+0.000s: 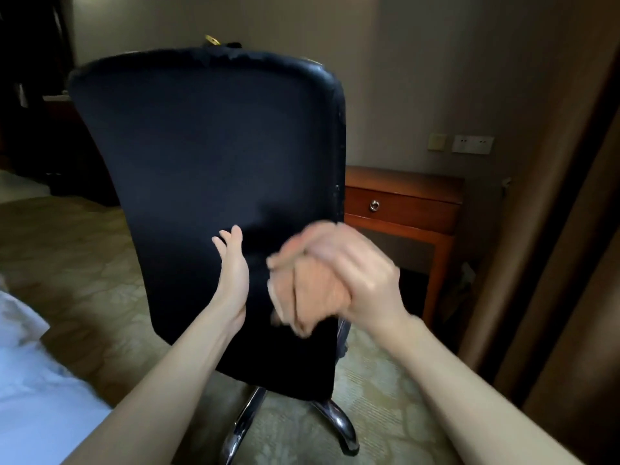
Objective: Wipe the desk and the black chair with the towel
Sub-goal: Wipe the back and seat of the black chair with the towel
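- Right hand (365, 273), blurred at centre frame, fingers curled round a tan towel (308, 297) before the black chair (201, 146).
- Left hand (233, 276) just left of it, fingers straight, holding nothing.

Carpet (84, 263): olive-beige, faint leaf-like pattern, covers floor. White bedding (30, 380): rumpled, lower left corner, edge over carpet. Wall (419, 78): plain beige, back of room. Switch plate (437, 141): yellowish, square, on wall at right. Socket plate (472, 144): white, wider, just right of switch plate, same height, two outlets. Wood panel (570, 263): dark brown, tall, slants along right edge. Dark cabinet (33, 129): far left, in shadow, detail unreadable. Small gold-coloured object (212, 39): top centre, blurred, kind unclear.
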